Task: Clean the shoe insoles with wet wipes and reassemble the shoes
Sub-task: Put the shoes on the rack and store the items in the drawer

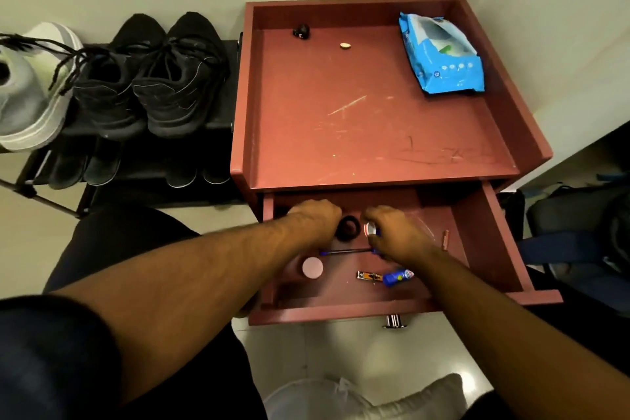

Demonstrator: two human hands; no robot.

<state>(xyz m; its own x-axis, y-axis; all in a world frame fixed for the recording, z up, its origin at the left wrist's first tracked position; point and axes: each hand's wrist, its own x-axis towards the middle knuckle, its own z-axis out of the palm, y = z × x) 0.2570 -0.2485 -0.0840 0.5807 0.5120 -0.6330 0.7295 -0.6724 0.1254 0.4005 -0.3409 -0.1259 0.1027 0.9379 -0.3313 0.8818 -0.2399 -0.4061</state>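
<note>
Both forearms are reaching from the bottom of the frame into the open drawer point(477, 235) of a red desk point(375, 119). Left hand point(315, 220) is curling knuckles-up beside a black ring point(348, 228); whether it is gripping anything I cannot tell. Right hand point(397, 235) is curling round a small white-capped item point(370, 228). A wet wipes pack point(443, 54) is lying at the desk's upper right. Black shoes point(153, 78) are sitting on a rack point(41, 177) at the left of the frame.
</note>
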